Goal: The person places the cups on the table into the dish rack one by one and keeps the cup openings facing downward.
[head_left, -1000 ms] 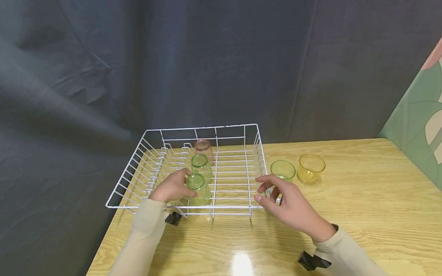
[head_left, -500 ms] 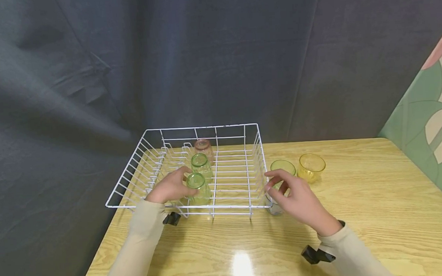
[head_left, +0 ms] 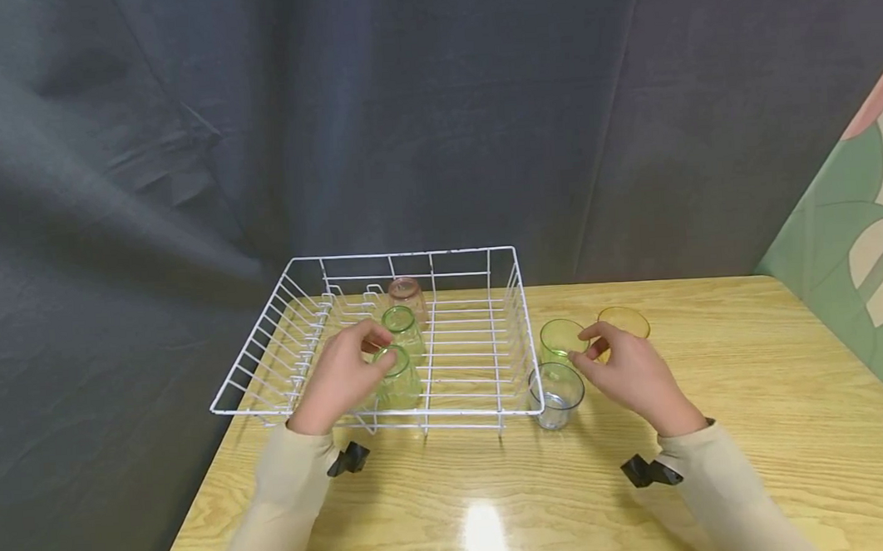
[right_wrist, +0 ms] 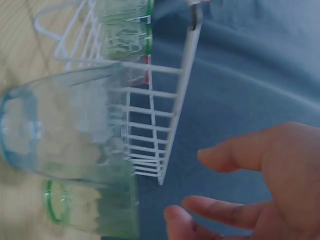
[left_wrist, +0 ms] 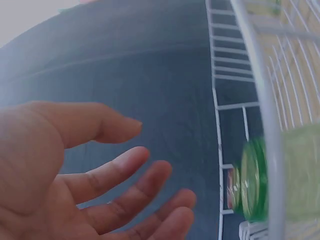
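In the head view, my left hand (head_left: 342,376) hovers over the front green glass (head_left: 401,387), its fingers loosely bent. The left wrist view shows nothing in that hand, with the glass off to its side. Behind this glass stand a second green glass (head_left: 409,340) and a pink glass (head_left: 407,296), all upside down in a white wire dish rack (head_left: 456,413). My right hand (head_left: 638,379) is beside an upright green glass (head_left: 563,336) on the table. Thumb and fingers are apart and hold nothing in the right wrist view.
A clear bluish glass (head_left: 556,398) stands upright by the rack's front right corner. Partly behind my right hand is a yellow glass (head_left: 625,320). A dark curtain (head_left: 434,126) hangs behind the wooden table (head_left: 543,503).
My left hand has let go of the front green glass and risen a little. My right hand has moved right, away from the rack, uncovering the clear glass.
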